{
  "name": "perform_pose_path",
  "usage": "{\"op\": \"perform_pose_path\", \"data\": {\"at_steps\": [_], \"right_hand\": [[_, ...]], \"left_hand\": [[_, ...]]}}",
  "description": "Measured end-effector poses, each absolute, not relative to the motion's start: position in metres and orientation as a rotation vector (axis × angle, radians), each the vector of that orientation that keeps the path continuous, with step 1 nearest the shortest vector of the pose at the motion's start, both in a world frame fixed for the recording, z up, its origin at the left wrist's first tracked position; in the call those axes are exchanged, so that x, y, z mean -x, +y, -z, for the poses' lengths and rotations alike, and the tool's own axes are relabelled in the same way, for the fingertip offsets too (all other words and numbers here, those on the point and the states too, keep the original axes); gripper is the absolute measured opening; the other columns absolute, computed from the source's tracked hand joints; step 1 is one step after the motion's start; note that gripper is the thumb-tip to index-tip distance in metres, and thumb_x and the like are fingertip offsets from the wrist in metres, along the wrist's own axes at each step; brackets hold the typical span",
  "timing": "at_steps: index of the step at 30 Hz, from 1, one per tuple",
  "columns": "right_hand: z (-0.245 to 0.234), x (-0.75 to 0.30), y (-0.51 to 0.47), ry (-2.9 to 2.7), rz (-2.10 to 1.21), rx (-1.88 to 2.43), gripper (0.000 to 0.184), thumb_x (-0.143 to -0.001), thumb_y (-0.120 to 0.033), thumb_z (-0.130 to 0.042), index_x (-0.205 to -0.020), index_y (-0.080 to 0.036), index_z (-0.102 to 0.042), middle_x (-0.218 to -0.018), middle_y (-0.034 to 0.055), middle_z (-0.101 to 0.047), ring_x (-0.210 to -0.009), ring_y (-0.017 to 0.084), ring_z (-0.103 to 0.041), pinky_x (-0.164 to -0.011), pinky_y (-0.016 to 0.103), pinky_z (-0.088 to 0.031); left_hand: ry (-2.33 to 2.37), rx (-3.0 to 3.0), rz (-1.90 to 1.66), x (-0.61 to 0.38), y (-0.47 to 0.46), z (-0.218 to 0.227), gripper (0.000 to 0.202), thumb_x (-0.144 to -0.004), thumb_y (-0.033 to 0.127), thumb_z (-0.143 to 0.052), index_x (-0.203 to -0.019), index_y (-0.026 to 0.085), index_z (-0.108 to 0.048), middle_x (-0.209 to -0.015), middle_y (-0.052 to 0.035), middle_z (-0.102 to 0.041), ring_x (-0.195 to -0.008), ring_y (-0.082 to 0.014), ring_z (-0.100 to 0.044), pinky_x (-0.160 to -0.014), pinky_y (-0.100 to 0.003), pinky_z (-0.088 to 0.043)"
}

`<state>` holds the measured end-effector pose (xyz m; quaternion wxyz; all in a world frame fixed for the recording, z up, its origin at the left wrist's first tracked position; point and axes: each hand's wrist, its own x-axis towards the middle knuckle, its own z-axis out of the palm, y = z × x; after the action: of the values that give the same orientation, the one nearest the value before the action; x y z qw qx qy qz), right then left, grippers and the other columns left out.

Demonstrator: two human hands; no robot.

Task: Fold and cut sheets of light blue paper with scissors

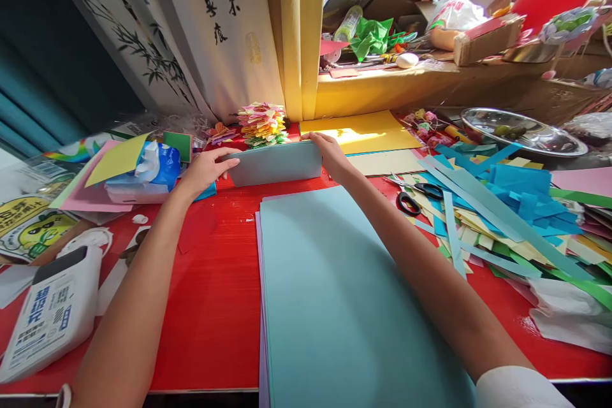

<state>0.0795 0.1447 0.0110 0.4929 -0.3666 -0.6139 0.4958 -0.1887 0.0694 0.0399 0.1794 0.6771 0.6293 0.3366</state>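
A stack of pale-blue sheets point(329, 306) lies on the red desk point(210, 312), and just beyond it the left hand point(206, 171) and right hand point(329, 156) pinch opposite ends of a blue-grey paper point(277, 166), tilted up before a pile of colourful paper pieces point(262, 122).

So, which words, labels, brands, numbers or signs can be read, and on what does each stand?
"不": on the white curtain, black brush writing.
"痕": same curtain, bottom of the left column.
The curtain's other characters and gold seal: unclear.
"果汁", probably: on the yellow packet; its other print is unclear.
White pack: blue and black print, too blurred.
White plastic bag: red letters, too creased.
No number or brand is readable.
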Motion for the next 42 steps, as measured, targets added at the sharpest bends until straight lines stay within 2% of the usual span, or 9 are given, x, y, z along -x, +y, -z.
{"op": "perform_pose_path", "data": {"at_steps": [8,12,15,18,22,25,27,32,42], "right_hand": [[-0.008,-0.084,0.144,-1.532,-1.288,0.796,0.033,-0.074,-0.048,-0.051,-0.088,-0.02,-0.06,-0.086,0.0014,-0.056,-0.075,0.013,-0.049,-0.059,0.022,-0.036],[-0.004,-0.088,0.149,-1.591,-1.392,0.749,0.032,-0.066,-0.035,-0.062,-0.093,-0.021,-0.054,-0.079,-0.0005,-0.055,-0.07,0.012,-0.049,-0.06,0.024,-0.038],[-0.001,-0.088,0.154,-1.589,-1.348,0.719,0.021,-0.066,-0.03,-0.06,-0.082,-0.019,-0.053,-0.072,-0.0015,-0.052,-0.066,0.011,-0.047,-0.059,0.024,-0.037],[0.002,-0.089,0.156,-1.596,-1.355,0.717,0.023,-0.066,-0.026,-0.059,-0.087,-0.02,-0.052,-0.075,-0.0017,-0.053,-0.07,0.013,-0.049,-0.06,0.024,-0.039],[0.007,-0.092,0.156,-1.648,-1.434,0.748,0.031,-0.065,-0.02,-0.057,-0.095,-0.02,-0.053,-0.088,0.0,-0.058,-0.083,0.016,-0.051,-0.069,0.027,-0.042],[0.011,-0.094,0.157,-1.711,-1.444,0.735,0.03,-0.066,-0.018,-0.054,-0.096,-0.02,-0.056,-0.089,-0.0001,-0.06,-0.086,0.018,-0.051,-0.074,0.031,-0.043],[0.011,-0.095,0.157,-1.731,-1.481,0.695,0.03,-0.066,-0.017,-0.053,-0.096,-0.02,-0.056,-0.087,0.0002,-0.061,-0.085,0.018,-0.052,-0.076,0.032,-0.043],[0.006,-0.096,0.152,-1.738,-1.504,0.712,0.027,-0.066,-0.015,-0.052,-0.092,-0.018,-0.058,-0.084,0.0012,-0.062,-0.082,0.017,-0.053,-0.075,0.031,-0.044],[0.01,-0.096,0.15,-1.751,-1.536,0.826,0.025,-0.063,-0.018,-0.058,-0.088,-0.018,-0.06,-0.084,0.0027,-0.062,-0.076,0.017,-0.052,-0.066,0.028,-0.043]], "left_hand": [[1.743,-1.9,-0.969,0.19,0.069,-0.038,0.037,-0.071,0.039,-0.058,-0.102,0.021,-0.062,-0.054,0.0033,-0.051,-0.05,-0.0098,-0.045,-0.049,-0.02,-0.035],[1.769,-1.888,-0.987,0.192,0.072,-0.036,0.036,-0.07,0.039,-0.058,-0.1,0.02,-0.063,-0.051,0.003,-0.05,-0.048,-0.0104,-0.046,-0.048,-0.02,-0.034],[1.823,-1.872,-1.018,0.192,0.073,-0.036,0.035,-0.069,0.038,-0.058,-0.098,0.02,-0.064,-0.05,0.0025,-0.05,-0.048,-0.0111,-0.047,-0.047,-0.02,-0.034],[1.814,-1.878,-1.05,0.192,0.073,-0.036,0.034,-0.069,0.036,-0.058,-0.1,0.021,-0.063,-0.053,0.0025,-0.05,-0.049,-0.011,-0.048,-0.048,-0.021,-0.036],[1.769,-1.842,-1.018,0.194,0.072,-0.034,0.048,-0.066,0.033,-0.062,-0.112,0.022,-0.055,-0.058,0.0034,-0.051,-0.051,-0.011,-0.05,-0.05,-0.021,-0.039],[1.736,-1.735,-1.045,0.197,0.072,-0.032,0.063,-0.063,0.03,-0.065,-0.121,0.021,-0.044,-0.063,0.0035,-0.052,-0.052,-0.0106,-0.051,-0.048,-0.021,-0.04],[1.704,-1.666,-1.043,0.199,0.073,-0.03,0.057,-0.061,0.028,-0.067,-0.114,0.019,-0.048,-0.066,0.0022,-0.054,-0.052,-0.0099,-0.051,-0.048,-0.021,-0.04],[1.691,-1.607,-1.01,0.203,0.075,-0.027,0.022,-0.06,0.027,-0.067,-0.078,0.015,-0.06,-0.061,0.0006,-0.054,-0.049,-0.0084,-0.047,-0.045,-0.02,-0.036],[1.764,-1.567,-0.897,0.199,0.072,-0.023,0.024,-0.061,0.033,-0.067,-0.072,0.014,-0.06,-0.056,-0.0015,-0.058,-0.047,-0.0103,-0.049,-0.046,-0.022,-0.038]]}}
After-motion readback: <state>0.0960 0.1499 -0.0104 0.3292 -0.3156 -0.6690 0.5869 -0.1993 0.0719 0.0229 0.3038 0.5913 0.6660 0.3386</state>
